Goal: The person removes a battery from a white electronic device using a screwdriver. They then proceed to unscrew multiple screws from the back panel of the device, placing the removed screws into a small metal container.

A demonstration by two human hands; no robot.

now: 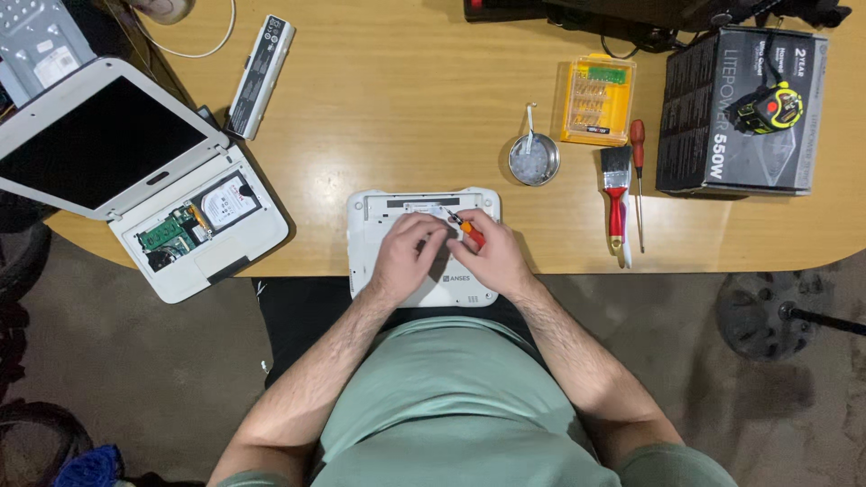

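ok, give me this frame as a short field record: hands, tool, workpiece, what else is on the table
left hand: resting on the white panel, fingers curled beside the tool tip
right hand: grip shut on the small orange screwdriver, tip angled onto the panel
workpiece: white panel lies flat at the table edge
left of it: opened white laptop, internals exposed; battery pack
right of it: round metal dish, yellow bit case, red brush, red screwdriver, black box with tape measure on top

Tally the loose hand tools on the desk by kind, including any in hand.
Screwdrivers: 2, one orange-handled in the right hand, one red-handled screwdriver lying free
Paintbrush: 1
Tape measure: 1
Total: 4
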